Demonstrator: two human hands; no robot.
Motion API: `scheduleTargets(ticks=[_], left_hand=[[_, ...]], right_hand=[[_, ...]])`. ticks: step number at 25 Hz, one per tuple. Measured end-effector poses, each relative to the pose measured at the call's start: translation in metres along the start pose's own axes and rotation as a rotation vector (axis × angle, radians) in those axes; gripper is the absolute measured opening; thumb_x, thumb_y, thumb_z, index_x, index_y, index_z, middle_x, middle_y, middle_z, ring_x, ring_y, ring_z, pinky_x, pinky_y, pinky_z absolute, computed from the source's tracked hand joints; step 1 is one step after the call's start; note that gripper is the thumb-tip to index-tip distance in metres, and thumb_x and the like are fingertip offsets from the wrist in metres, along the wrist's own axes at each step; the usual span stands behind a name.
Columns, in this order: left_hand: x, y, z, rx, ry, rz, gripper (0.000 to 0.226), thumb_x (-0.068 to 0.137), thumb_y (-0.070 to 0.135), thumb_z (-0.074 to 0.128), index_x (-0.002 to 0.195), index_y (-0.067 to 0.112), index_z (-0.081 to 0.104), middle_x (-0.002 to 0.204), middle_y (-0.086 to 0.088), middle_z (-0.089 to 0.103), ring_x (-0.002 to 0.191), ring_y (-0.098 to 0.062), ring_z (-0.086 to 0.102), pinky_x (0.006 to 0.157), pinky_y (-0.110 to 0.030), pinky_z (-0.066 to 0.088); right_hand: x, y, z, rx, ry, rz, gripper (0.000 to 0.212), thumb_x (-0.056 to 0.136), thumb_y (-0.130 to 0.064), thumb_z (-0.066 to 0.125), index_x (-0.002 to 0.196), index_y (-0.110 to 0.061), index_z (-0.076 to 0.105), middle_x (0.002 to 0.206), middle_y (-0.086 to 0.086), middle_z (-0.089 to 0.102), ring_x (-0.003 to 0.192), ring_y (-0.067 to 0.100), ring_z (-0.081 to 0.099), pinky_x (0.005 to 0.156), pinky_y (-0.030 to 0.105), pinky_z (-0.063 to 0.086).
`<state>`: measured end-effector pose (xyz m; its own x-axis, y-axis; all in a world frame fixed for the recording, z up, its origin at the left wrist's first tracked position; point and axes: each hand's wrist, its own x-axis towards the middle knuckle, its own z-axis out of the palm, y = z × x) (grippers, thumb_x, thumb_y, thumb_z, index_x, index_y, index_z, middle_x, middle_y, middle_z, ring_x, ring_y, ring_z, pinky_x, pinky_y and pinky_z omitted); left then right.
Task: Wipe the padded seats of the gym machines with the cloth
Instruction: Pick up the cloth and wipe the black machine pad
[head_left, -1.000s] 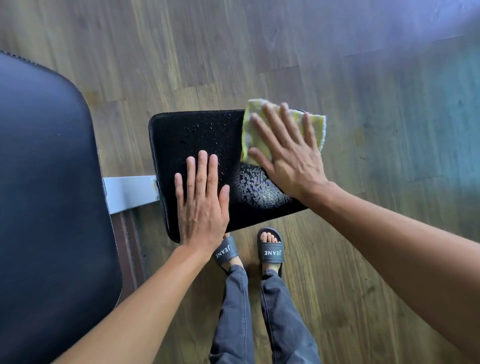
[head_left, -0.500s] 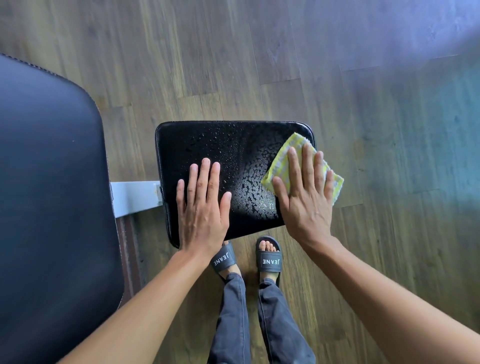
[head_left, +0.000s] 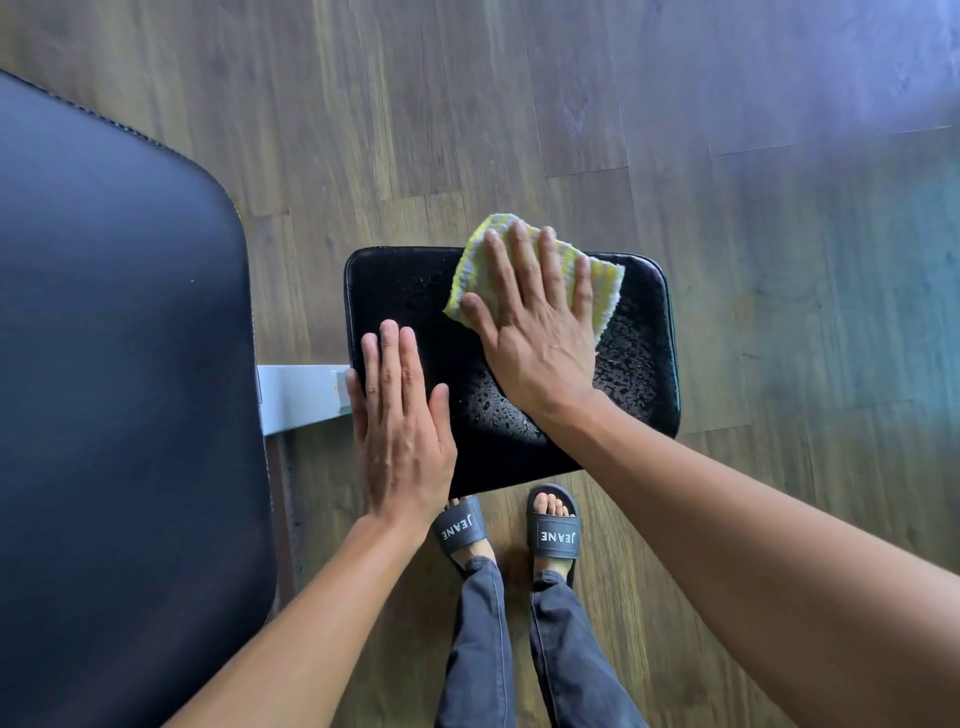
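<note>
Only writing I can read is JEANE, printed in white on the strap of each of the two dark slides (head_left: 553, 538).

The right hand (head_left: 535, 332) is lying flat, palm down, on the cloth (head_left: 605, 288), fingers straight and a bit spread, pressing it onto the far part of the seat (head_left: 639, 353). Nothing is curling round it. The cloth is yellow-and-white striped, and its far corner is poking just past the seat's back edge.

The left hand (head_left: 402, 415) is resting flat on the seat's near left corner, fingers straight and close together, thumb sticking out sideways, holding nothing. Both forearms are reaching in bare from the bottom.

Count-wise I'm seeing two hands, one cloth and two pads. One is the small black seat, beading with droplets (head_left: 493, 408), and the other a bigger dark pad (head_left: 119, 389) on the left. A white bar (head_left: 301, 397) is running between them. Wood-look floor (head_left: 753, 234) underneath, grey jeans (head_left: 571, 649) hanging over the slides.
</note>
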<state>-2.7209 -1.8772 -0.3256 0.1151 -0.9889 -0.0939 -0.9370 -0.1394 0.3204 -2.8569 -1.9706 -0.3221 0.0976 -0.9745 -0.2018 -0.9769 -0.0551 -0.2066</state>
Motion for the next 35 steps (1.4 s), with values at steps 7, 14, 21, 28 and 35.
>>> scheduleTargets(ticks=[7,14,21,28,35], left_hand=[[-0.004,-0.012,-0.003,-0.187,0.030,-0.042,0.055,0.103,0.029,0.025,0.153,0.006,0.018,0.162,-0.008,0.012,0.151,-0.022,0.004,0.123,-0.043,0.006],[0.001,-0.001,-0.021,-0.305,0.112,-0.082,0.052,0.102,0.025,0.023,0.150,0.008,0.029,0.159,-0.005,0.023,0.150,-0.019,0.013,0.123,-0.043,0.009],[0.001,0.037,-0.011,-0.176,0.108,0.092,0.048,0.103,0.023,0.027,0.145,0.006,0.039,0.155,-0.009,0.033,0.147,-0.025,0.023,0.120,-0.052,0.015],[0.022,0.110,0.021,-0.028,-0.003,-0.295,0.070,0.100,0.046,0.020,0.153,0.004,0.004,0.162,-0.015,-0.001,0.150,-0.030,-0.002,0.122,-0.051,0.000],[0.028,0.124,0.034,-0.068,0.111,-0.506,0.069,0.101,0.048,0.025,0.154,0.007,0.009,0.163,-0.011,0.006,0.151,-0.025,0.004,0.122,-0.050,0.002]], right_hand=[[0.009,-0.035,0.008,-0.017,-0.018,-0.197,0.063,0.100,-0.055,0.020,0.156,-0.027,0.010,0.164,-0.004,0.007,0.152,0.020,0.001,0.122,0.048,-0.002],[-0.059,-0.006,0.012,-0.048,0.003,-0.335,0.061,0.101,-0.054,0.025,0.155,-0.026,0.018,0.163,-0.003,0.014,0.151,0.020,0.009,0.123,0.046,0.008],[-0.051,0.030,-0.026,0.435,0.103,-0.139,0.045,0.102,-0.028,0.040,0.145,-0.018,0.043,0.154,-0.001,0.038,0.145,0.014,0.029,0.120,0.035,0.016],[-0.026,0.073,-0.016,0.274,0.023,0.056,0.051,0.104,-0.029,0.028,0.154,-0.025,0.021,0.164,-0.005,0.010,0.151,0.012,0.000,0.123,0.037,-0.003],[-0.028,0.078,-0.011,0.161,0.024,0.009,0.053,0.104,-0.029,0.025,0.156,-0.024,0.013,0.164,-0.003,0.004,0.151,0.015,-0.003,0.122,0.038,-0.004]])
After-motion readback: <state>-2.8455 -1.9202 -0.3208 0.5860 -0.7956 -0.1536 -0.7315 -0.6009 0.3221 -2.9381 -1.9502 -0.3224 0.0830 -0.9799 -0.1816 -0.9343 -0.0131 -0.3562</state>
